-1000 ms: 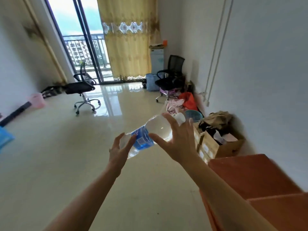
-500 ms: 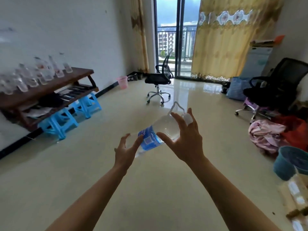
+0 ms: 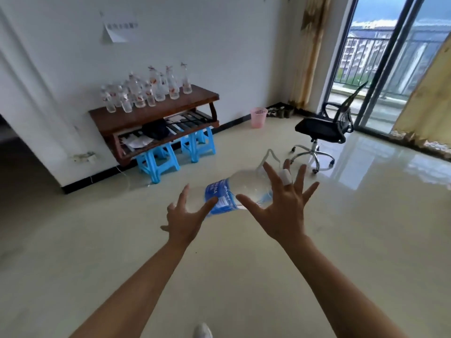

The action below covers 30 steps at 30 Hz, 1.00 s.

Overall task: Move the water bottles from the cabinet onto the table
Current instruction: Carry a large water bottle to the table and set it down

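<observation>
I carry a large clear water bottle [image 3: 244, 189] with a blue label, lying sideways at mid-frame above the floor. My left hand [image 3: 185, 220] presses on its base end with the fingers spread. My right hand [image 3: 283, 211] covers the shoulder near the neck, fingers splayed, one finger wrapped in white tape. A thin carry loop sticks up from the neck. Against the white wall at the left stands a dark wooden table [image 3: 156, 115], with several small clear bottles [image 3: 146, 91] upright on its top. The cabinet is out of sight.
Two blue plastic stools [image 3: 156, 162] prop up the table, and papers and a dark bag lie on its lower shelf. A pink bin [image 3: 258, 117] and a black office chair [image 3: 322, 128] stand on the glossy floor before the balcony door [image 3: 380, 69]. A doorway opens at far left.
The view has swung left, so the wooden table with its bottles now sits nearer and more central. Both hands still carry the big bottle, with the fingers spread wider.
</observation>
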Each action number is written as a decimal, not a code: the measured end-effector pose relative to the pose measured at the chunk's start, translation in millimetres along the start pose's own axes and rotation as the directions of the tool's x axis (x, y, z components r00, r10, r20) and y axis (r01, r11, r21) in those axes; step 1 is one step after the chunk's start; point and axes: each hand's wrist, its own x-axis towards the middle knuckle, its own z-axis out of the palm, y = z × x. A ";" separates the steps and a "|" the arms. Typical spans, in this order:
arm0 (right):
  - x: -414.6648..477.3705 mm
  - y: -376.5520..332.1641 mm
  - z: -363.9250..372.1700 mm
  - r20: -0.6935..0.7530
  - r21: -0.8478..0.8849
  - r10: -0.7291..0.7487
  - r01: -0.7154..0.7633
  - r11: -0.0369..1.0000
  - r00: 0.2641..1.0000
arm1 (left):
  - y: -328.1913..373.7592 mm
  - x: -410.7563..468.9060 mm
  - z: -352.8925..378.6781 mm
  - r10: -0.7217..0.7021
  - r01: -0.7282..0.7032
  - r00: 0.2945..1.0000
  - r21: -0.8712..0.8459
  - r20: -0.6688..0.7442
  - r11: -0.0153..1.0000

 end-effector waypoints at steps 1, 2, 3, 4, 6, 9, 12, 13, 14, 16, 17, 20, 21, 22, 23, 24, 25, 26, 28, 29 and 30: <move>3.6 2.0 3.4 -0.020 0.006 -0.004 0.004 1.000 1.000 | -0.2 5.6 0.9 0.014 -0.014 1.000 0.013 0.016 1.000; 32.7 0.1 39.7 0.000 0.022 -0.023 0.023 0.999 1.000 | -9.5 46.7 4.6 -0.001 0.001 1.000 -0.014 0.004 1.000; 46.7 1.2 54.4 0.008 0.040 -0.027 0.027 0.999 1.000 | -9.7 64.2 6.3 0.010 -0.010 1.000 -0.015 0.008 1.000; 63.4 -0.2 69.9 0.011 0.040 -0.040 0.040 0.998 0.999 | -8.7 85.8 7.8 0.015 -0.015 1.000 -0.007 0.009 1.000; 117.0 -9.0 122.2 0.038 0.051 -0.057 0.055 0.997 0.998 | -8.5 157.2 5.9 -0.025 0.025 1.000 -0.053 0.002 0.998; 185.8 -18.5 172.6 0.048 0.073 -0.061 0.058 0.996 0.997 | 6.8 239.7 0.2 -0.017 0.016 1.000 -0.058 -0.011 0.998; 254.0 -20.1 219.2 0.040 0.103 -0.058 0.053 0.993 0.998 | 21.5 325.2 2.7 -0.001 -0.001 0.999 -0.070 -0.033 0.998; 277.2 -18.5 236.6 0.037 0.114 -0.057 0.053 0.992 0.998 | 25.4 356.1 7.2 0.011 -0.014 0.999 -0.075 -0.045 0.997; 296.7 -16.2 251.9 0.035 0.121 -0.059 0.055 0.991 0.998 | 28.8 381.2 11.6 0.018 -0.021 0.999 -0.074 -0.045 0.997; 335.6 -7.3 285.3 0.022 0.136 -0.080 0.076 0.988 0.997 | 32.4 433.7 22.8 0.023 -0.026 0.999 -0.069 -0.045 0.997; 356.5 0.5 307.7 0.009 0.143 -0.091 0.088 0.986 0.996 | 34.2 462.4 30.8 0.029 -0.033 0.998 -0.076 -0.047 0.997; 426.6 26.6 379.4 -0.003 0.181 -0.099 0.098 0.978 0.995 | 46.4 551.5 54.5 0.042 -0.049 0.996 -0.081 -0.083 0.995; 441.6 30.7 394.7 -0.005 0.191 -0.103 0.102 0.976 0.995 | 50.5 570.1 57.8 0.050 -0.057 0.994 -0.072 -0.093 0.996; 470.6 37.1 420.9 0.001 0.210 -0.108 0.105 0.972 0.994 | 58.7 603.3 64.3 0.057 -0.065 0.992 -0.063 -0.113 0.996; 495.5 43.4 441.1 0.014 0.233 -0.102 0.096 0.968 0.995 | 62.7 630.7 71.0 0.057 -0.065 0.990 -0.065 -0.131 0.996; 526.8 48.1 463.5 0.027 0.250 -0.105 0.095 0.964 0.994 | 71.5 662.3 75.7 0.047 -0.057 0.987 -0.064 -0.152 0.996; 553.0 49.6 482.2 0.040 0.267 -0.114 0.099 0.959 0.993 | 76.2 690.2 77.9 0.040 -0.052 0.985 -0.068 -0.168 0.996; 577.2 46.6 497.7 0.043 0.282 -0.126 0.109 0.953 0.991 | 83.3 714.1 77.2 0.030 -0.045 0.983 -0.080 -0.179 0.996; 629.8 41.2 533.0 0.052 0.316 -0.172 0.148 0.937 0.984 | 95.5 767.3 74.6 0.012 -0.037 0.977 -0.115 -0.215 0.993; 653.5 38.8 550.7 0.057 0.322 -0.189 0.161 0.933 0.980 | 98.3 792.7 71.8 0.004 -0.036 0.971 -0.130 -0.239 0.991; 680.9 34.2 574.3 0.074 0.325 -0.210 0.175 0.929 0.975 | 102.5 821.1 67.5 -0.002 -0.034 0.962 -0.129 -0.275 0.991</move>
